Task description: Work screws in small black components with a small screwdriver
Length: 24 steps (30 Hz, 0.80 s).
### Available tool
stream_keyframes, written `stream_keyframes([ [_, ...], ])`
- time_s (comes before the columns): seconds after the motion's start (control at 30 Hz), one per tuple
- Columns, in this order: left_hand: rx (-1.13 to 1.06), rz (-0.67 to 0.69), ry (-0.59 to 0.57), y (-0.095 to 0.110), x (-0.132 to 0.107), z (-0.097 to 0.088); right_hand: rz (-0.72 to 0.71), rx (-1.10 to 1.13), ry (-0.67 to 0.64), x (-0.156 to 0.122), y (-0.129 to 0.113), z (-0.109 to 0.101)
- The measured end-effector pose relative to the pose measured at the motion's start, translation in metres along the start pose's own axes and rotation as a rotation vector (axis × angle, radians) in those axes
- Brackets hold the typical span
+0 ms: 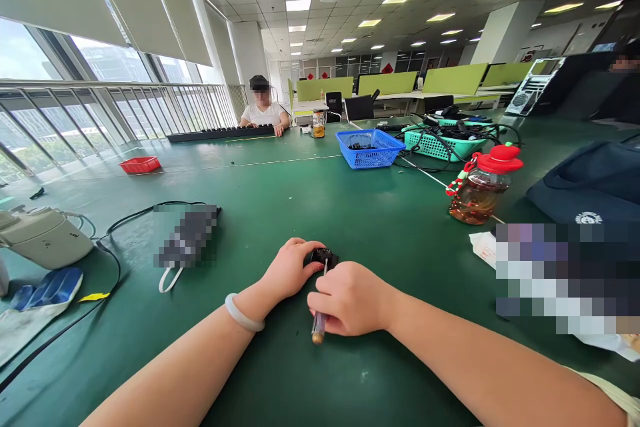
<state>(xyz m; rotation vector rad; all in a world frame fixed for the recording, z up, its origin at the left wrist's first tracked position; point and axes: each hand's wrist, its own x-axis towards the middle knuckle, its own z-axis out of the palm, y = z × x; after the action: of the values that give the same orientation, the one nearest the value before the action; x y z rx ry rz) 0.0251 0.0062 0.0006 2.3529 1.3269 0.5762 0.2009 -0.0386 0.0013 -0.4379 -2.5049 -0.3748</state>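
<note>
My left hand [291, 269] is closed around the left side of a small black device [324, 255] at the middle of the green table, thumb and fingers pinching it. In my right hand [350, 300] is a screwdriver [319, 327], gripped by its clear handle with a yellowish end. Its thin shaft points away from me, and the tip meets the near face of the black device. My right knuckles hide part of the device's right side, so its exact kind is not plain.
On the green table [240, 193] stand a blue basket [370, 153], a teal basket [440, 143] of cables, a red-lidded bottle [477, 193] and a red tray [140, 165]. A blurred dark object [190, 237] and a cable lie left. Across the table sits a person [263, 110].
</note>
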Motion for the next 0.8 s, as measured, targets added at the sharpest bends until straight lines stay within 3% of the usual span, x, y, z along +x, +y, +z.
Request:
stream_keyframes([
  [0.13,0.006,-0.016,-0.005,0.001,0.0,-0.001,-0.056,-0.044,-0.058,0.0,-0.003,0.006],
  [0.3,0.006,0.01,0.003,0.001,0.0,-0.002,0.091,0.087,0.08,0.001,0.007,-0.009],
  [0.47,0.03,-0.004,-0.007,-0.001,0.001,-0.004,0.734,0.484,0.332,-0.007,0.031,-0.021],
  [0.6,0.031,-0.039,-0.005,-0.001,0.0,-0.006,1.025,0.819,0.548,-0.012,0.043,-0.016],
  [0.7,0.028,-0.042,-0.012,-0.001,0.0,-0.005,1.026,0.922,0.539,-0.011,0.043,-0.012],
  [0.8,0.028,-0.032,-0.014,-0.001,0.0,-0.004,0.963,0.889,0.482,-0.01,0.038,-0.011],
])
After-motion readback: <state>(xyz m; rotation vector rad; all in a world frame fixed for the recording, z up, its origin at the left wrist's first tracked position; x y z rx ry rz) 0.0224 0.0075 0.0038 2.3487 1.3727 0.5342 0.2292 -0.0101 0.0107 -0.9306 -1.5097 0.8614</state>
